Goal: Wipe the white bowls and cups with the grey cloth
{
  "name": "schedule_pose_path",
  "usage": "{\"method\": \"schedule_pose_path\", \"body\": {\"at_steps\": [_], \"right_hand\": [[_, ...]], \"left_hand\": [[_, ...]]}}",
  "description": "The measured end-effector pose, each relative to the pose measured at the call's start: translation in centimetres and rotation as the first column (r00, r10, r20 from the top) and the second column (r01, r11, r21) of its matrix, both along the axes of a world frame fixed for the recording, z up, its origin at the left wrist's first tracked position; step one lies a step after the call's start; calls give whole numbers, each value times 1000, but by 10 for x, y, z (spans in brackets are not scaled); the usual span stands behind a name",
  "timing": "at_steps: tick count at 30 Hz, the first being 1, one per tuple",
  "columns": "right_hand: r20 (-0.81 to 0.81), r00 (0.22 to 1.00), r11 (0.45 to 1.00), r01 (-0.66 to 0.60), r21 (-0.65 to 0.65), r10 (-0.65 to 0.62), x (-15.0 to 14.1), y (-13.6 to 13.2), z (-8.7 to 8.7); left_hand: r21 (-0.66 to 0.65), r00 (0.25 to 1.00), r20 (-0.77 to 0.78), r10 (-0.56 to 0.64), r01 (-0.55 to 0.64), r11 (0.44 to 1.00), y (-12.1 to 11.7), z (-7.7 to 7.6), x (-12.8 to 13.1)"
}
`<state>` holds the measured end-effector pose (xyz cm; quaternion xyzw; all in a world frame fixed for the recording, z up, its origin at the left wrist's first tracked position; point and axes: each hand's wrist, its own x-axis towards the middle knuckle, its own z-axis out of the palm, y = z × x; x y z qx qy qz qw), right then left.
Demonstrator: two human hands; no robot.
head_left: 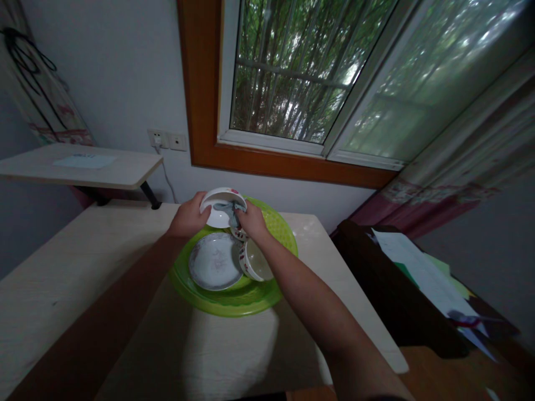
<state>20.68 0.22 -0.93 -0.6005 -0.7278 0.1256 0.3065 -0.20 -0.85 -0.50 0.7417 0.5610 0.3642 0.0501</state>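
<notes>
I have the white bowl (216, 219) up over the far side of the green basin (228, 308), tipped so that its hollow faces the camera, and I cannot tell whether its lower edge touches anything below. The left hand (191, 214) has its grip closed on the bowl's left rim, thumb over the inside, the other fingers mostly hidden behind the wall. The right hand (252, 220) has its grip bunched around a grey cloth (229, 209), which lies against the bowl's inner right side; whether any of those fingers also bear on the rim I cannot see. I judge the bowl to be ceramic: light enough for one hand, rigid, smooth, slick if damp, and likely to chip if knocked. The rim, pinched between thumb and fingers, seems the best place to take hold; the cloth should be soft and give easily. Just below, a small patterned bowl (239, 234) shows partly under the right hand, with a larger patterned bowl (253, 262) leaning on its side nearer me, beside a flat plate (215, 262) in the basin. The basin stands on the pale worktop (326, 245), with a raised shelf (83, 161) to the left and a window (292, 83) beyond.
</notes>
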Motion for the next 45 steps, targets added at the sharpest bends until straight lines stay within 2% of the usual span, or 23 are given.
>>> {"method": "schedule_pose_path", "body": {"at_steps": [3, 8, 11, 14, 17, 21, 24, 27, 31, 36, 40, 45], "right_hand": [[-4, 1000, 1000, 9, 7, -9, 1, 3, -3], [131, 991, 1000, 6, 27, -9, 0, -6, 4], [259, 966, 1000, 4, 24, -10, -1, -12, 13], [348, 937, 1000, 7, 13, -12, -3, -18, 21], [364, 931, 1000, 5, 21, -13, -4, -21, 25], [301, 953, 999, 11, 49, -26, -3, -18, 22], [228, 973, 999, 34, 40, -42, 0, -12, 16], [136, 990, 999, 38, 13, -39, 2, -6, 10], [65, 998, 1000, 14, -16, -13, 3, -2, 5], [163, 987, 1000, -9, 26, 4, 2, -5, 5], [277, 961, 999, -21, 50, 6, 1, -10, 11], [342, 940, 999, -21, 40, 6, -1, -15, 16]], "left_hand": [[-82, 999, 30, -42, 45, 996, 3, -3, -1], [-18, 986, 86, -144, 146, 989, 1, -1, -1], [26, 974, -16, -228, 228, 973, -3, 1, 0], [49, 959, -132, -252, 260, 964, -8, 6, 1], [86, 956, -176, -235, 252, 964, -13, 9, 1], [167, 955, -152, -255, 279, 946, -14, 9, 0], [189, 977, -76, -198, 209, 960, -9, 6, 1], [111, 992, -10, -123, 124, 986, -2, 2, 2], [-32, 989, 53, -137, 139, 990, 3, -2, 3], [-13, 984, 62, -167, 168, 986, 0, -1, 1], [8, 984, -59, -170, 171, 985, -4, 3, 1], [34, 969, -197, -148, 157, 987, -10, 9, 3]]}}
